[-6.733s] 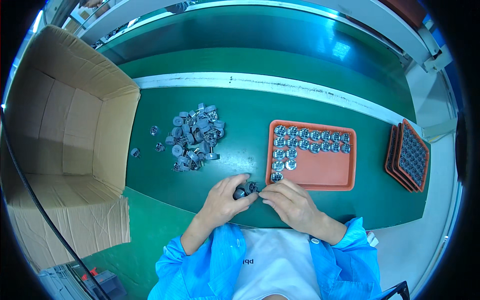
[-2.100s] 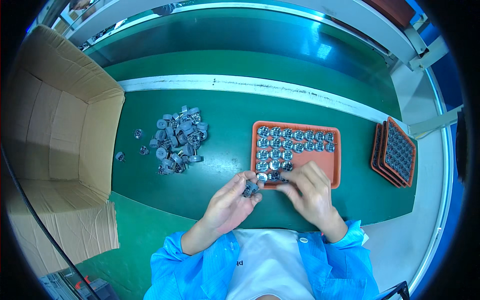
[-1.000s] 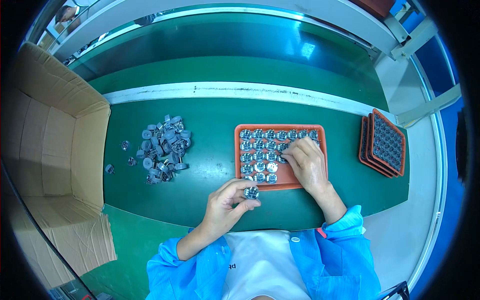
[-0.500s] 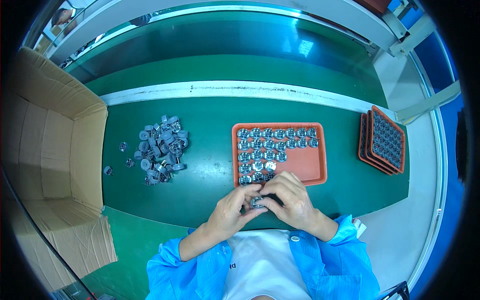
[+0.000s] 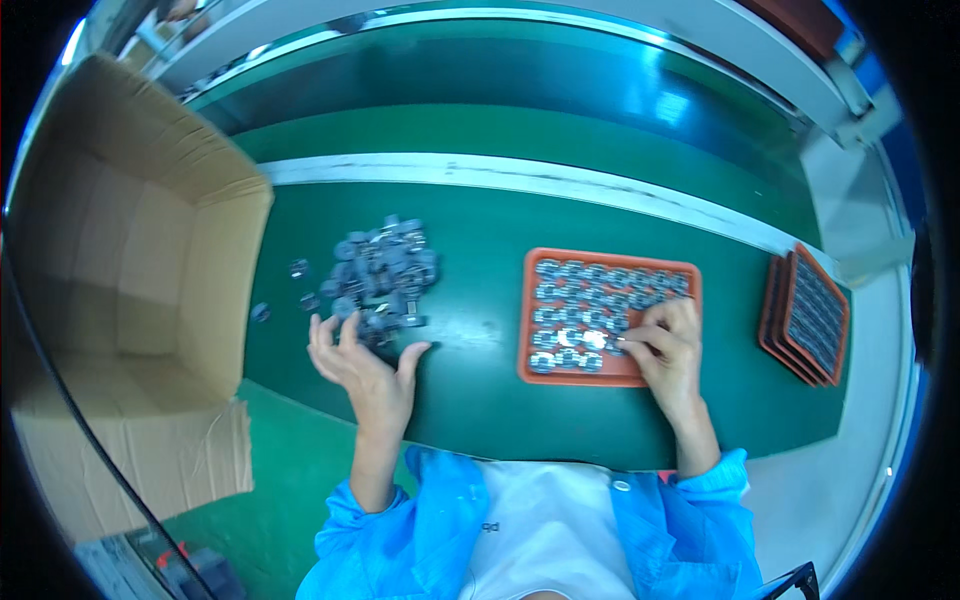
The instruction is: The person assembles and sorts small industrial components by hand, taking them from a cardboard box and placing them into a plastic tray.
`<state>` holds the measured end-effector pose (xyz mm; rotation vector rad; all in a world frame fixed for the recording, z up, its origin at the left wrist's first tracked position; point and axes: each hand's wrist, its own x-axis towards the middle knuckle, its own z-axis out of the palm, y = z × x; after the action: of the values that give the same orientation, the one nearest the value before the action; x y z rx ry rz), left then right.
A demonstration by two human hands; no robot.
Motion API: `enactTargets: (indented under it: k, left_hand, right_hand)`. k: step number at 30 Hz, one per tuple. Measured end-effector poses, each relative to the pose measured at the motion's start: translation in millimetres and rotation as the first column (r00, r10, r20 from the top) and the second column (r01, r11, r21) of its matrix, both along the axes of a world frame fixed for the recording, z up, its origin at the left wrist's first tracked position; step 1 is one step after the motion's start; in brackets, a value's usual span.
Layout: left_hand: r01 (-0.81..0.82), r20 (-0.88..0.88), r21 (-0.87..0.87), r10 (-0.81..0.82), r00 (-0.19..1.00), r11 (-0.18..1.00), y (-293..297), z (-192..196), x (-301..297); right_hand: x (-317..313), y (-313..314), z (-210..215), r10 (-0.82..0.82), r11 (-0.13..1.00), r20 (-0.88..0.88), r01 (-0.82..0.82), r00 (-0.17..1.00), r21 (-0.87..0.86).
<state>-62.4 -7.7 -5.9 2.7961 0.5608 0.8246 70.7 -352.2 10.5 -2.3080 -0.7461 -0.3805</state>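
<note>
A pile of small grey metal parts (image 5: 382, 272) lies on the green belt, with a few strays to its left. My left hand (image 5: 358, 360) is spread open at the pile's near edge, fingertips touching the closest parts, holding nothing. An orange tray (image 5: 660, 372) to the right holds rows of the same grey parts (image 5: 590, 300). My right hand (image 5: 668, 345) rests over the tray's near right corner, fingers pinched on a small part (image 5: 610, 342) set down among the rows.
A large open cardboard box (image 5: 120, 260) stands at the left, its flap hanging over the table edge. A stack of filled orange trays (image 5: 808, 318) leans at the far right. A white strip (image 5: 520, 185) runs across the belt behind the work.
Half a second ago both hands met in front of the tray. Now my left hand has swung left to the pile and opened, and my right hand has gone up onto the tray.
</note>
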Motion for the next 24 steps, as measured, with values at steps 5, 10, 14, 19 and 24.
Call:
enactTargets:
  k: [5, 10, 14, 19, 24]
  left_hand:
    - [-0.038, -0.018, -0.071, 0.037, 0.999, 0.997, 19, -4, 1]
    - [0.083, -0.041, -0.185, -0.092, 0.995, 0.979, 36, -10, 12]
    - [0.158, -0.014, -0.130, -0.161, 0.987, 0.979, 55, -15, 14]
    - [0.183, -0.053, -0.155, -0.193, 0.980, 0.971, 71, -10, 25]
    - [0.074, -0.009, -0.105, -0.075, 0.997, 0.992, 66, -8, 24]
  right_hand:
    - [-5, 0, 3, -0.021, 0.999, 0.037, 0.022, 0.999, -0.028]
    - [-6, 5, 12, -0.037, 0.999, 0.018, 0.036, 0.999, 0.012]
    - [-4, 16, 23, 0.032, 0.999, 0.020, -0.032, 0.999, -0.037]
    - [-3, 28, 26, 0.101, 0.986, -0.020, -0.103, 0.995, -0.130]
    - [1, 32, 21, 0.123, 0.971, 0.027, -0.115, 0.992, -0.211]
